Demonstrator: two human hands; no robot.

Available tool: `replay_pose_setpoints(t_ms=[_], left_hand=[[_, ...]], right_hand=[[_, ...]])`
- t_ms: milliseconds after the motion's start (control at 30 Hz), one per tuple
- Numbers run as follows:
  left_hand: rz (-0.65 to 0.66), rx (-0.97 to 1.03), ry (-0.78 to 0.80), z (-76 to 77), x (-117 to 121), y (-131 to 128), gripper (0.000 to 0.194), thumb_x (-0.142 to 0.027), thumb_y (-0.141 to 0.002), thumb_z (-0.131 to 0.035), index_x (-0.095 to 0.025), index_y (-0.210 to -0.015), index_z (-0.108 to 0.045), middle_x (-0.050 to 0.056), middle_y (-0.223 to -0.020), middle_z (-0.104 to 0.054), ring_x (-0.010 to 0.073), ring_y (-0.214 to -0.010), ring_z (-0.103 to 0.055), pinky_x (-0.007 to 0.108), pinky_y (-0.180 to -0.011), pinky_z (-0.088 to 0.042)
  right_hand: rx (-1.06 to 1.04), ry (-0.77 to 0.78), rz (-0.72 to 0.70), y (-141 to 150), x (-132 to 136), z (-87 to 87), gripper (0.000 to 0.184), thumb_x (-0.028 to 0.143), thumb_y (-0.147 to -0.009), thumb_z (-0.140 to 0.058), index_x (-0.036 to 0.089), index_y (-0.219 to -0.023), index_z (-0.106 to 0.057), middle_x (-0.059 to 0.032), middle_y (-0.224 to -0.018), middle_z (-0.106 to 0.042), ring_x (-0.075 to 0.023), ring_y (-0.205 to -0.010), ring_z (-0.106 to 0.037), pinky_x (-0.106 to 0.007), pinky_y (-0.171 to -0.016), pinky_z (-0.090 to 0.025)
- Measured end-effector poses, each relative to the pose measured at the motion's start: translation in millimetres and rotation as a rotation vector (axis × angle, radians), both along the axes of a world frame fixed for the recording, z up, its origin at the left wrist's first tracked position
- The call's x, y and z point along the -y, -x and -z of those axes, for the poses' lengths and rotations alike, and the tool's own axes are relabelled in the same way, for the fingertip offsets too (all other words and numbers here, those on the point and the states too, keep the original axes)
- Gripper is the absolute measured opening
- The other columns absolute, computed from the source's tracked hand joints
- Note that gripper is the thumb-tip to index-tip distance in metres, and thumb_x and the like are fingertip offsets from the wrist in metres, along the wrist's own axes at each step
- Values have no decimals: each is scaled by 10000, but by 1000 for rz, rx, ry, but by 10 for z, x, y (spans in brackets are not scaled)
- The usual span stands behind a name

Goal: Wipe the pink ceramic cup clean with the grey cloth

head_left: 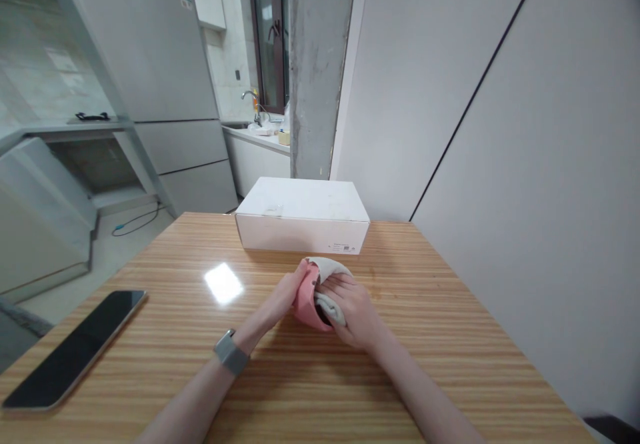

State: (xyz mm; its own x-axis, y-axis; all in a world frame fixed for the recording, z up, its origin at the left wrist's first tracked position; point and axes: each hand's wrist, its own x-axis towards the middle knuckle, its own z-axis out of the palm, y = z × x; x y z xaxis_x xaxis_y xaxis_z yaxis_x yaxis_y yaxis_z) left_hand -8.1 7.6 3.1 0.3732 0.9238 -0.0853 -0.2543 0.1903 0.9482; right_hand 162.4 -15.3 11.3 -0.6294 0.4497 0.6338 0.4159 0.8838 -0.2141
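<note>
Both hands meet over the middle of the wooden table, closed round a small bundle of cloth. My left hand, with a grey watch on its wrist, grips the pink cloth from the left. My right hand presses its fingers onto the pale grey-white cloth, which wraps over and into the pink one. The bundle rests on or just above the tabletop. What lies inside it is hidden.
A closed white cardboard box stands just behind the hands at the table's far edge. A dark phone lies flat near the left edge. A plain wall runs along the right; a fridge and sink counter stand beyond.
</note>
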Motion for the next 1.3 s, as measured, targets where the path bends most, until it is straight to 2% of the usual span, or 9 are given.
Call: replay_pose_setpoints(t_ms=[100,200,367,467,567,867,1033,1133,1300], left_hand=[[-2,51,6,49,69,-48,546,-550,-836,-528,-112,-1140,-644,126,-1153,-663,299,-1195,-503,396,-1005,-367],[62,261,37,54,149,-157,526,-475,-841,-567,-149,-1253,-569,128,-1292,-579,287,-1237,-478,418,-1036,-352],[69,468,89,-50,152,-221,470,-390,-797,-624,-128,-1187,-617,119,-1270,-599,272,-1262,-459,387,-1086,-300],[14,394,205,-113,107,-155,538,-528,-793,-560,-69,-1048,-676,147,-1080,-691,295,-1181,-532,395,-1070,-324],[-22,246,160,-119,63,-74,542,-551,-781,-565,-71,-998,-693,134,-994,-718,295,-1135,-566,386,-1060,-336],[-2,103,60,69,53,-32,419,-453,-826,-587,-137,-1085,-679,94,-1205,-644,255,-1274,-446,370,-1101,-266],[183,183,1,111,127,-100,454,-419,-846,-576,-148,-1209,-599,120,-1234,-617,270,-1167,-532,413,-1007,-378],[144,277,23,65,140,-139,453,-380,-805,-626,-165,-1202,-596,109,-1205,-633,254,-1102,-569,381,-962,-415],[87,300,154,-61,94,-116,567,-577,-828,-485,-79,-1017,-681,134,-978,-712,276,-1078,-587,383,-1000,-377]], right_hand=[[-126,75,81,-29,-44,8,268,240,-914,-359,194,-1071,-572,-112,-1093,-665,-243,-1064,-590,-477,-989,-420],[-233,96,151,-87,-84,32,248,239,-920,-375,202,-1047,-585,-100,-1091,-664,-238,-1055,-588,-474,-992,-412],[-111,27,104,-123,-49,11,304,260,-900,-362,169,-1099,-573,-134,-1106,-654,-254,-1068,-583,-481,-995,-407],[0,-66,36,-47,13,0,379,303,-869,-368,125,-1150,-551,-169,-1113,-651,-269,-1073,-587,-474,-982,-425],[38,-158,-9,41,64,16,453,338,-830,-380,87,-1172,-542,-194,-1099,-656,-286,-1049,-600,-462,-942,-460],[-54,13,26,-110,19,34,339,256,-883,-368,163,-1154,-550,-140,-1107,-657,-260,-1070,-589,-476,-976,-425],[-240,73,120,-179,-13,31,274,194,-899,-386,212,-1093,-577,-92,-1067,-670,-231,-1035,-600,-460,-974,-420],[-220,37,129,-170,-4,28,288,190,-887,-385,202,-1110,-568,-105,-1079,-664,-237,-1049,-594,-470,-982,-410],[0,-113,2,-49,67,13,385,280,-825,-383,130,-1135,-554,-168,-1072,-665,-272,-1026,-609,-457,-930,-457]])
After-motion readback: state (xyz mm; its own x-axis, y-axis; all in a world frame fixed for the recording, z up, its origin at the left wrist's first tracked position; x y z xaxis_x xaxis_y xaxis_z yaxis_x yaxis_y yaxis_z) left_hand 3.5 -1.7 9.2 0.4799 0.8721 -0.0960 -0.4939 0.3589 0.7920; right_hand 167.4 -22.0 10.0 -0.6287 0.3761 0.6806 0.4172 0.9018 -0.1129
